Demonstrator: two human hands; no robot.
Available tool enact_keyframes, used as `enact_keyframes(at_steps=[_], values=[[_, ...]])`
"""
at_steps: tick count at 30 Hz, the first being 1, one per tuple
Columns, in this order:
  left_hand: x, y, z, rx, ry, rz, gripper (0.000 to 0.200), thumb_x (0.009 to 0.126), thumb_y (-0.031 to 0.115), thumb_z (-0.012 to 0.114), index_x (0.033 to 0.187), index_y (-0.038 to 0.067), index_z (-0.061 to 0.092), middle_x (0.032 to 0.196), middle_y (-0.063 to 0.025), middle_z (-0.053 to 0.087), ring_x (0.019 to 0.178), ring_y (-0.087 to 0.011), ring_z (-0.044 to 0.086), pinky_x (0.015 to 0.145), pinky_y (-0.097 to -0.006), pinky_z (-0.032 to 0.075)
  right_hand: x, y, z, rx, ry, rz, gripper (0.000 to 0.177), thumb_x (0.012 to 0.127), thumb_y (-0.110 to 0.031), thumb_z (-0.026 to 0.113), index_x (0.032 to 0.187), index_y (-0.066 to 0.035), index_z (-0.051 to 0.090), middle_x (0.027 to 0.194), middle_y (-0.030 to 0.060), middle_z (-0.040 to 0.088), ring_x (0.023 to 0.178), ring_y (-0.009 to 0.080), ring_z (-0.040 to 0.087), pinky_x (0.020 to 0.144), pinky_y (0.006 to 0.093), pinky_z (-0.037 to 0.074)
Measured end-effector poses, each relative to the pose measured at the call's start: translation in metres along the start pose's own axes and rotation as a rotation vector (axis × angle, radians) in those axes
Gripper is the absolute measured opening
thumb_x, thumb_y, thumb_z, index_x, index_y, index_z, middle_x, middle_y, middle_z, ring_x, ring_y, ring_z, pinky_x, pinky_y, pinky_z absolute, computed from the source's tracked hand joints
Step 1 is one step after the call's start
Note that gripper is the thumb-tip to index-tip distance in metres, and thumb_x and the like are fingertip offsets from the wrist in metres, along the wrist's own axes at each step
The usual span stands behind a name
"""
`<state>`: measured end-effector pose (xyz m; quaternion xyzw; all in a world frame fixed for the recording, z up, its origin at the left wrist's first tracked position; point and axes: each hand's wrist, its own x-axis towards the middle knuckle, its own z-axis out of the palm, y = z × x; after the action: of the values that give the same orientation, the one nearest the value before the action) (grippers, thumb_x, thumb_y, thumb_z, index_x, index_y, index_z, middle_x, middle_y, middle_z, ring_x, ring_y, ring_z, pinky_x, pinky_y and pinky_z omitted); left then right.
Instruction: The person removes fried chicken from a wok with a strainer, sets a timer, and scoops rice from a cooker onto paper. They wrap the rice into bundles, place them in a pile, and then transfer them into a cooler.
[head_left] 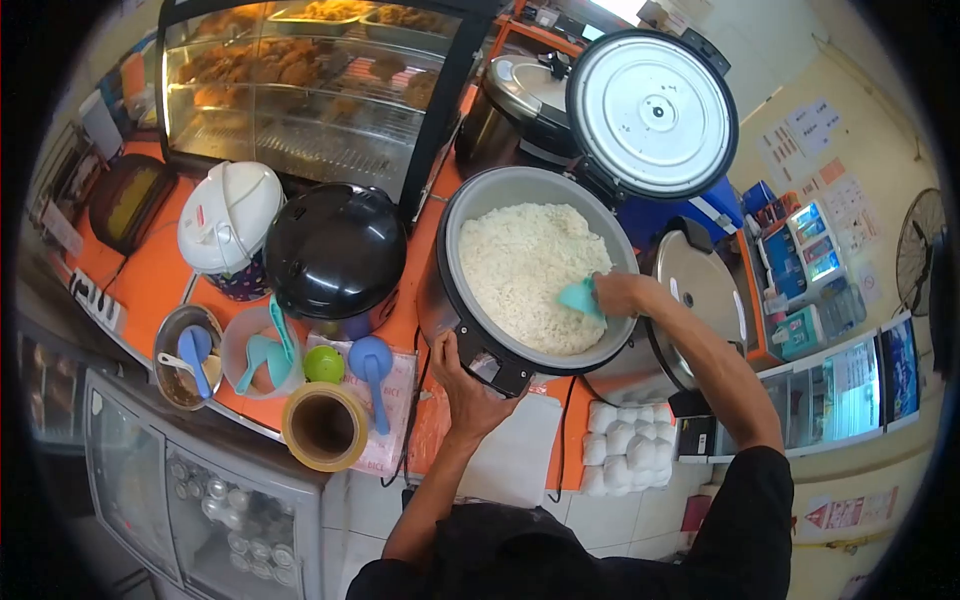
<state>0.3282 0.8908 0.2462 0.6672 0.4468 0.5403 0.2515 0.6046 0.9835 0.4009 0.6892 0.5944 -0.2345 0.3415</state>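
Note:
A large rice cooker stands with its round lid swung up, and white cooked rice fills much of its grey pot. My right hand is closed on a turquoise rice paddle; the paddle's blade touches the rice at the right side of the pot. My left hand grips the cooker's outside at the front, by the latch bracket. Part of that hand's fingers is hidden below the bracket.
A black cooker and a white-lidded container stand left. Before them are a clear tub of turquoise scoops, a steel bowl, a blue ladle and a tape roll. Another cooker stands right, wrapped white bundles nearby.

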Motion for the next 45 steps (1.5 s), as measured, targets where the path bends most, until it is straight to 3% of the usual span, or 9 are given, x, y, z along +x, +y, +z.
enact_keyframes(at_steps=[4,10,16,20,23,26,30,37,45], values=[[-0.003,0.002,-0.003,0.005,-0.026,-0.044,0.136,0.062,0.039,0.098,0.154,-0.006,0.007,0.151,-0.0310,0.020,0.141,-0.0487,0.022,0.115,-0.0620,0.022,-0.035,-0.027,-0.019,-0.028,-0.100,-0.163,0.035,0.097,-0.012,0.045,0.121,0.010,0.057,0.088,0.0237,0.070,0.078,0.0325,0.073,0.063,0.0466,0.057],[0.005,0.004,0.000,-0.018,0.008,-0.003,0.135,0.064,0.041,0.097,0.153,-0.006,0.007,0.150,-0.0307,0.020,0.141,-0.0485,0.022,0.115,-0.0611,0.022,-0.018,-0.076,-0.007,0.390,-0.176,-0.310,0.048,0.107,-0.032,0.045,0.137,0.005,0.047,0.084,0.0158,0.062,0.059,0.0225,0.056,0.056,0.0387,0.050],[0.001,0.004,-0.005,0.023,-0.061,-0.014,0.135,0.064,0.039,0.097,0.153,-0.004,0.004,0.150,-0.0298,0.018,0.139,-0.0479,0.023,0.114,-0.0611,0.022,0.015,-0.037,-0.008,1.107,-0.447,-0.223,0.040,0.109,-0.031,0.048,0.144,-0.012,0.049,0.077,-0.0023,0.042,0.057,0.0033,0.038,0.044,0.0188,0.033],[0.003,0.003,-0.005,0.021,-0.067,-0.025,0.136,0.064,0.035,0.098,0.153,-0.002,0.002,0.151,-0.0298,0.017,0.139,-0.0477,0.022,0.113,-0.0618,0.022,-0.015,-0.007,-0.029,1.300,-0.035,-0.189,0.043,0.110,-0.028,0.045,0.149,-0.011,0.044,0.076,0.0010,0.045,0.057,0.0074,0.044,0.045,0.0232,0.038],[0.001,-0.002,0.001,-0.001,-0.026,-0.003,0.134,0.064,0.039,0.097,0.152,-0.006,0.007,0.148,-0.0307,0.021,0.137,-0.0457,0.024,0.112,-0.0591,0.023,-0.008,-0.006,0.005,0.639,0.932,-0.362,0.051,0.107,-0.019,0.047,0.157,-0.013,0.035,0.077,0.0101,0.052,0.064,0.0225,0.063,0.056,0.0354,0.052],[-0.001,-0.001,0.000,0.002,-0.043,-0.014,0.134,0.064,0.036,0.097,0.153,-0.004,0.005,0.149,-0.0290,0.021,0.138,-0.0456,0.025,0.113,-0.0594,0.023,-0.031,-0.032,0.021,-0.066,0.545,-0.260,0.060,0.104,-0.012,0.049,0.160,-0.012,0.030,0.095,0.0198,0.065,0.083,0.0393,0.070,0.075,0.0496,0.055],[0.002,0.001,-0.002,0.039,-0.057,-0.012,0.135,0.064,0.031,0.097,0.154,-0.001,0.002,0.150,-0.0276,0.021,0.137,-0.0449,0.028,0.113,-0.0594,0.024,-0.014,-0.006,0.012,0.372,0.726,-0.293,0.055,0.104,-0.012,0.047,0.158,-0.009,0.034,0.103,0.0249,0.072,0.086,0.0398,0.071,0.080,0.0525,0.052],[-0.001,-0.005,0.002,-0.008,-0.035,-0.013,0.134,0.064,0.032,0.097,0.154,0.000,0.004,0.150,-0.0278,0.022,0.137,-0.0446,0.029,0.113,-0.0593,0.026,0.052,-0.018,0.013,0.866,0.037,-0.168,0.047,0.109,-0.024,0.040,0.152,-0.006,0.046,0.076,0.0144,0.063,0.059,0.0228,0.060,0.058,0.0392,0.051],[-0.001,-0.005,0.004,-0.006,-0.010,0.004,0.130,0.066,0.038,0.096,0.152,-0.007,0.010,0.143,-0.0308,0.027,0.136,-0.0454,0.025,0.111,-0.0585,0.024,-0.015,-0.036,-0.006,0.457,-0.192,-0.367,0.050,0.109,-0.029,0.042,0.155,-0.010,0.043,0.071,0.0086,0.057,0.051,0.0173,0.052,0.052,0.0347,0.048]])
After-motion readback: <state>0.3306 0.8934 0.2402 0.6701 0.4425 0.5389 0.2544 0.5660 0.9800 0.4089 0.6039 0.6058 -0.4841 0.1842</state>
